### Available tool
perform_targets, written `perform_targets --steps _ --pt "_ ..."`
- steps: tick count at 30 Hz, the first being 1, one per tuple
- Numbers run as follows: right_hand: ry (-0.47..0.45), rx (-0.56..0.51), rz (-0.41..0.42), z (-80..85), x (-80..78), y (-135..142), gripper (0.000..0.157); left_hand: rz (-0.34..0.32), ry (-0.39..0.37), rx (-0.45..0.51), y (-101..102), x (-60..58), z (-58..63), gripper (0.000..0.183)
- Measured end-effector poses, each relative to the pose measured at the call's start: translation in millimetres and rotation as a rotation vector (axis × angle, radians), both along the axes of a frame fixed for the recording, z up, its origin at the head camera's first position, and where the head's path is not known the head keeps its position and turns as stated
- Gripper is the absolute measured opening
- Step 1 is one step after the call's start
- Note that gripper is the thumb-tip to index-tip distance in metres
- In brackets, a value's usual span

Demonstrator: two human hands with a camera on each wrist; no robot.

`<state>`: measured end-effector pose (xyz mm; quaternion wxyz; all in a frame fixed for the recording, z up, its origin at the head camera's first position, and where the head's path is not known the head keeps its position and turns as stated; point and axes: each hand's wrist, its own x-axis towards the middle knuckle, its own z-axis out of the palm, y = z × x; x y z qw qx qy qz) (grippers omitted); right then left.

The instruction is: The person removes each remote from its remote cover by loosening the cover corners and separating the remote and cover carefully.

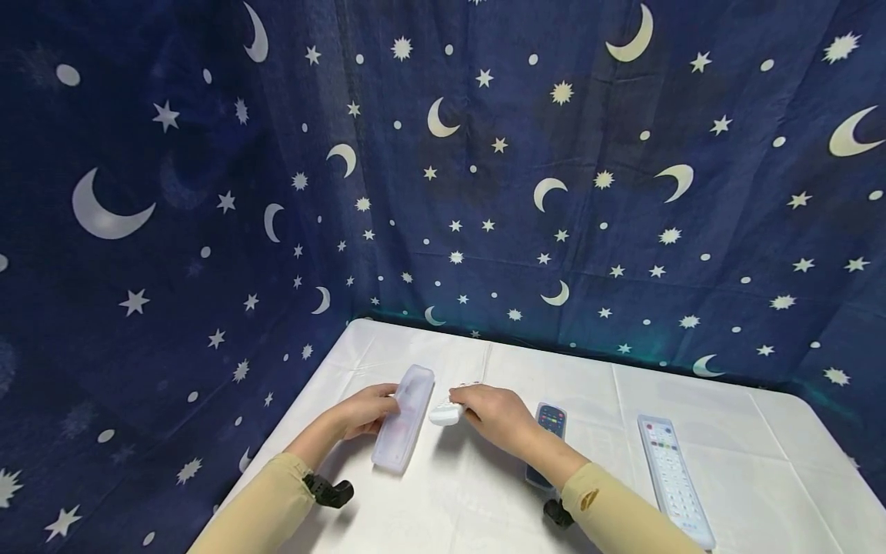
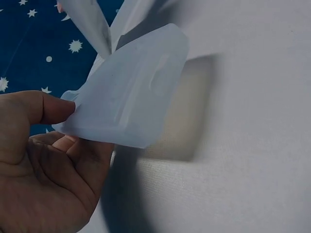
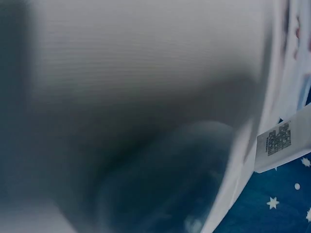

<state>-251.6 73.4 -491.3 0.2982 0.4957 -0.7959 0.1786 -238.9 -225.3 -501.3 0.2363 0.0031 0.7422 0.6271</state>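
Note:
My left hand (image 1: 370, 412) holds a translucent, whitish remote-control cover (image 1: 408, 419) above the white table, toward its left side. In the left wrist view the thumb lies on one face of the cover (image 2: 131, 97) and the fingers lie behind it. My right hand (image 1: 500, 415) grips a white remote control (image 1: 446, 415), its end pointing toward the cover with a gap between them. A QR-code label shows on the white remote (image 3: 279, 141) in the right wrist view; the right hand itself is out of that view.
A dark remote in a clear cover (image 1: 551, 419) lies partly beneath my right forearm. Farther right, a white remote in a translucent cover (image 1: 674, 477) lies on the white-clothed table (image 1: 595, 392). A navy moon-and-star curtain (image 1: 498, 208) borders the back and left.

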Motion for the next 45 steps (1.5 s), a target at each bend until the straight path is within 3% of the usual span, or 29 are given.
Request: perform_targets --steps 9,13,19,21,26,33,40,45 --pt "0.051 0.219 -0.025 -12.3 16.0 -2.6 0.034 0.02 0.014 -0.071 5.1 -4.6 0.7 0.068" --pt "0.068 0.327 -0.025 -16.6 21.4 -2.3 0.041 0.03 0.028 -0.12 7.4 -5.7 1.0 0.068" --pt "0.131 0.411 -0.021 -21.4 22.3 -4.5 0.036 0.047 0.048 -0.211 8.9 -6.9 0.7 0.067" --pt "0.171 0.428 -0.013 -23.4 21.7 -5.3 0.032 0.041 0.066 -0.249 9.4 -6.8 0.9 0.066" --pt "0.253 0.444 0.008 -28.9 20.9 -6.0 0.026 -0.011 0.226 -0.474 12.3 -5.4 7.6 0.063" --pt "0.267 0.462 -0.005 -32.5 20.6 -5.6 0.024 -0.053 0.37 -0.742 20.8 -3.4 15.5 0.057" --pt "0.194 0.484 -0.014 -32.7 21.9 -6.4 0.024 -0.038 0.434 -0.828 23.7 1.2 11.0 0.055" --pt "0.166 0.465 -0.007 -34.4 22.1 -4.7 0.024 -0.027 0.436 -0.86 27.2 2.1 8.5 0.056"
